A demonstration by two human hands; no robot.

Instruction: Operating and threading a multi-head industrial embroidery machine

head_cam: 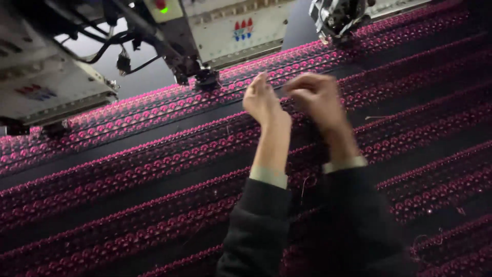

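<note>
While both hands are raised over the dark fabric [154, 154], the work in hand looks like fine fingerwork near an embroidery head rather than any handling of the cloth itself. The left hand [261, 100] stands upright with its fingers drawn close together, narrow, the tips pointing up toward the middle machine head [205, 77]; the right hand [315, 97] is curled with its fingertips pinched toward the left hand's. Blur hides what lies between them: it may be a thread, but I cannot tell whether either hand holds anything. Both hands hang above the fabric, apart from it, just below and to the right of the middle head. The fabric is stretched flat under the machine and carries slanting rows of pink stitching [128, 110] alternating with bare black bands; a few loose thread ends [307, 182] lie on it near the right sleeve. Another head [341, 20] sits at the top right, and a third [46, 87] at the left. My judgement is that this is a thread-tending step at the middle head, partway through and unsettled. The next move would call for a steady pinch and a small, exact reach toward the needle area, keeping sleeves clear of the stitched rows.
</note>
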